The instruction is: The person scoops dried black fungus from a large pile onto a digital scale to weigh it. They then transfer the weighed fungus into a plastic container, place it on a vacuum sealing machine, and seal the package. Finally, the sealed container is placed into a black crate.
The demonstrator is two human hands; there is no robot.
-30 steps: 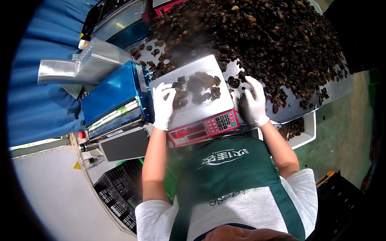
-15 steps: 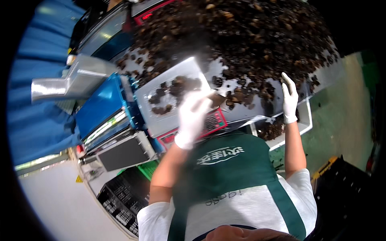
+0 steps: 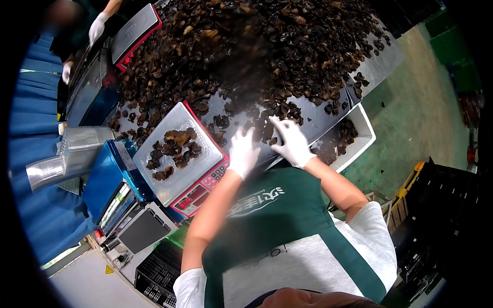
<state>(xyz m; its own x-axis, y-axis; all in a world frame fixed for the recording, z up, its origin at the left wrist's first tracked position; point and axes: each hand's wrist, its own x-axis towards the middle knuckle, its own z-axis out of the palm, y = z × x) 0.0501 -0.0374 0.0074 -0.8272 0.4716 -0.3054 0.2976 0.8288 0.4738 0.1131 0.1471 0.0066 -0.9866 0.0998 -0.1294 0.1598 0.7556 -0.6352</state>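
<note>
My left hand (image 3: 243, 152), in a white glove, is just right of a red-and-silver digital scale (image 3: 169, 187), fingers spread and holding nothing. My right hand (image 3: 294, 143), gloved too, reaches over the near table edge with its fingers apart beside a few dark pieces. A shallow clear plastic tray (image 3: 165, 134) lies on the scale pan with a small cluster of dark brown, curled wood ear mushrooms (image 3: 179, 146) in it. Beyond both hands, a large heap of the same mushrooms (image 3: 287, 46) covers the grey tabletop (image 3: 316, 110).
A white bin (image 3: 365, 134) with mushroom bits stands below the table edge on the right. Left are a blue machine (image 3: 105, 177) and stacked clear trays (image 3: 84, 146). A second scale (image 3: 136, 33) and a co-worker's gloved hand (image 3: 97, 28) are at the far left.
My left hand has moved off the tray to the right of the scale. My right hand has come left and inward to the near table edge. The view has shifted.
</note>
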